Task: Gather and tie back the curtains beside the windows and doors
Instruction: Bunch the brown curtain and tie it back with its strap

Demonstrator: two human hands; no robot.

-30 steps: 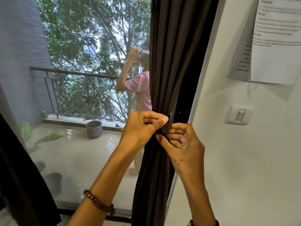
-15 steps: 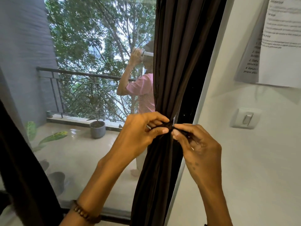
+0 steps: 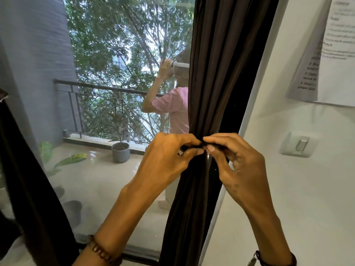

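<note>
A dark brown curtain (image 3: 217, 64) hangs bunched at the right edge of the glass door, cinched to a narrow waist at mid height. A thin dark tie-back strap (image 3: 201, 145) runs across that waist. My left hand (image 3: 169, 156) pinches the strap's left end between thumb and fingers. My right hand (image 3: 238, 162) pinches its right end, fingertips almost meeting the left hand's. Most of the strap is hidden under my fingers. A second dark curtain (image 3: 28, 179) hangs at the left edge of the view.
A white wall (image 3: 288, 189) stands right of the curtain, with a light switch (image 3: 298, 144) and a printed paper sheet (image 3: 330, 54). Behind the glass lie a balcony, a railing (image 3: 92, 87), a grey plant pot (image 3: 121, 154) and a person in a pink shirt (image 3: 174, 106).
Both hands have shifted slightly right and up on the curtain's waist. The right hand's fingers have spread and now pinch the strap end close against the left hand's fingertips.
</note>
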